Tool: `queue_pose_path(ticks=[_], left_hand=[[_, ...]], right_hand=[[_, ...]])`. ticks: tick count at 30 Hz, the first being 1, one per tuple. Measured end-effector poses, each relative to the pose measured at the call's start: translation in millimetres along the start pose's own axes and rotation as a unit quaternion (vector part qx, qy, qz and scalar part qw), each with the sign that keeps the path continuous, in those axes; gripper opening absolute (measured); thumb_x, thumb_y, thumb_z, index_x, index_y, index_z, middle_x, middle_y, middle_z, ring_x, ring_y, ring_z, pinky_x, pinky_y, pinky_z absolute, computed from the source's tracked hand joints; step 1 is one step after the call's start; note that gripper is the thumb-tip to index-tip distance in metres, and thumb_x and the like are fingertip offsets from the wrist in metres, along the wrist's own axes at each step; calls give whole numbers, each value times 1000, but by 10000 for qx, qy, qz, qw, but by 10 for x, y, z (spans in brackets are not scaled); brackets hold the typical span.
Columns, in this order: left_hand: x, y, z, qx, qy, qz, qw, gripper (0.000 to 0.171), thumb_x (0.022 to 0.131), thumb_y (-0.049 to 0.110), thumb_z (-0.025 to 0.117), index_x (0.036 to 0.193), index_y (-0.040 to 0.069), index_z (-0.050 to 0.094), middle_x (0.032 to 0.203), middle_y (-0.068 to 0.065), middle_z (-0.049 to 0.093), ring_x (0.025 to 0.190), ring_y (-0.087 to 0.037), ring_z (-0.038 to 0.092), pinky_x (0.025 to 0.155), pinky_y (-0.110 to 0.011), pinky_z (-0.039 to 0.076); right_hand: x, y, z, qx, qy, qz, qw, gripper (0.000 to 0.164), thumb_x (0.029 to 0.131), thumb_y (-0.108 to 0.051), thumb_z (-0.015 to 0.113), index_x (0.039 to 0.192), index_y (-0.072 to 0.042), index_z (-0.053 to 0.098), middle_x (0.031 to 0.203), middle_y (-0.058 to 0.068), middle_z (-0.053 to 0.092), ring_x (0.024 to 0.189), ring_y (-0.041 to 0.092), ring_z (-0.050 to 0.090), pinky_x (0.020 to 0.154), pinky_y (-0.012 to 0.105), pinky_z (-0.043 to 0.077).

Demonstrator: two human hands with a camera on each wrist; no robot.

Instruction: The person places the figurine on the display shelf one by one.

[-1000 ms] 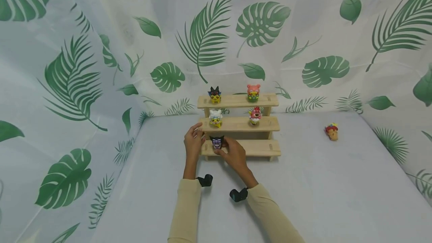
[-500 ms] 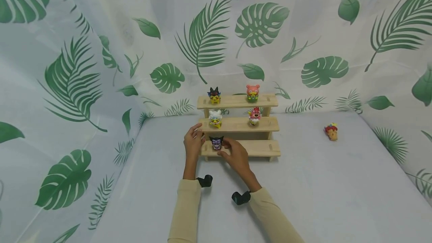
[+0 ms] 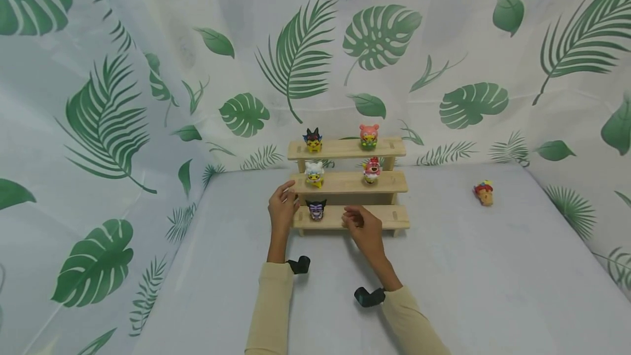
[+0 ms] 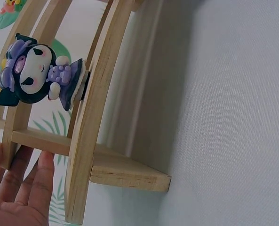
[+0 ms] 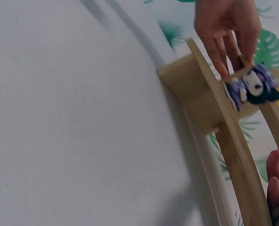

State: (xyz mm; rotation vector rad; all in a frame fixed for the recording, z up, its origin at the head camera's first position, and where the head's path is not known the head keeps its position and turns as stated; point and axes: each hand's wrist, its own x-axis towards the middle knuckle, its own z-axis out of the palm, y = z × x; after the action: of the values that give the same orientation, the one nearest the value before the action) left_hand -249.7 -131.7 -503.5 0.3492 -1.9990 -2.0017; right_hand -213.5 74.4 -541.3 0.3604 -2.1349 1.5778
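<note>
A small figurine (image 3: pixel 316 210) in a black pointed hood with a white face and purple dress stands upright near the left end of the bottom tier of a three-tier wooden display shelf (image 3: pixel 362 182). My left hand (image 3: pixel 283 204) holds the shelf's left end at the middle tier; the left wrist view shows the thumb on one side of the plank and fingers (image 4: pixel 40 183) on the other. In front of the bottom tier, to the right of the figurine (image 5: pixel 254 84), my right hand (image 3: pixel 365 229) has loosely bent fingers with nothing between them.
On the upper tiers stand a black-eared figurine (image 3: pixel 313 140), a pink one (image 3: pixel 368 137), a white-hooded one (image 3: pixel 314 174) and a red-pink one (image 3: pixel 372 171). A brown figurine with a red hat (image 3: pixel 485 193) lies on the white table (image 3: pixel 493 267) at right.
My right hand has let go of the black-hooded figurine and drawn back to the right. The figurine stays standing on the bottom tier. My left hand has kept its place.
</note>
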Motion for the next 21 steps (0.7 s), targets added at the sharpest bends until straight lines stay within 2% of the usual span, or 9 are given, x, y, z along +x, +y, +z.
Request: queue_pose_path(ticks=[5, 7, 10, 13, 16, 18, 21], left_hand=[[0, -11, 3, 59, -13, 27, 10000, 25, 100, 14, 55, 122, 11, 67, 107, -16, 71, 95, -21, 69, 78, -38, 61], [-1, -8, 2, 62, -7, 34, 10000, 25, 99, 14, 55, 122, 12, 67, 107, -16, 71, 95, -21, 69, 77, -38, 61], [-4, 2, 2, 48, -8, 35, 10000, 25, 99, 14, 55, 122, 12, 67, 107, -15, 71, 95, -21, 68, 76, -37, 61], [-3, 8, 6, 31, -15, 40, 10000, 25, 100, 15, 54, 121, 12, 67, 107, -15, 71, 96, -22, 68, 76, -37, 61], [-1, 12, 11, 33, -6, 52, 10000, 25, 100, 14, 54, 121, 12, 67, 107, -16, 71, 96, -23, 69, 77, -38, 61], [-2, 13, 10, 46, 9, 46, 10000, 25, 100, 13, 54, 121, 12, 67, 107, -16, 71, 96, -23, 69, 78, -41, 61], [-2, 3, 5, 63, 20, 17, 10000, 24, 99, 14, 55, 120, 13, 67, 106, -15, 71, 94, -21, 69, 80, -43, 61]], right_hand=[[-18, 77, -296, -337, 1076, 121, 9935, 9, 88, -2, 70, 96, 2, 71, 84, 15, 71, 70, 6, 62, 61, 4, 45], [-13, 110, -437, -402, 1534, 310, 9869, 10, 89, -3, 69, 97, 2, 70, 85, 17, 71, 69, -1, 58, 60, 3, 43], [11, 183, -656, -479, 2246, 704, 9707, 13, 91, -6, 67, 99, 4, 69, 88, 18, 70, 69, -6, 54, 59, 4, 42], [43, 268, -883, -520, 2783, 1329, 9498, 16, 93, -8, 63, 103, 4, 68, 90, 11, 69, 70, -7, 54, 60, 5, 41], [69, 375, -1109, -364, 3070, 2148, 9264, 18, 95, -10, 59, 108, 1, 65, 91, -3, 62, 70, -5, 55, 59, 5, 43], [82, 440, -1255, -120, 3163, 2755, 9077, 19, 96, -12, 57, 113, -4, 62, 93, -11, 55, 72, -5, 57, 59, 5, 44], [95, 518, -1461, 570, 3271, 3577, 8728, 24, 98, -15, 55, 122, -15, 54, 104, -12, 49, 77, -3, 60, 61, 6, 49]])
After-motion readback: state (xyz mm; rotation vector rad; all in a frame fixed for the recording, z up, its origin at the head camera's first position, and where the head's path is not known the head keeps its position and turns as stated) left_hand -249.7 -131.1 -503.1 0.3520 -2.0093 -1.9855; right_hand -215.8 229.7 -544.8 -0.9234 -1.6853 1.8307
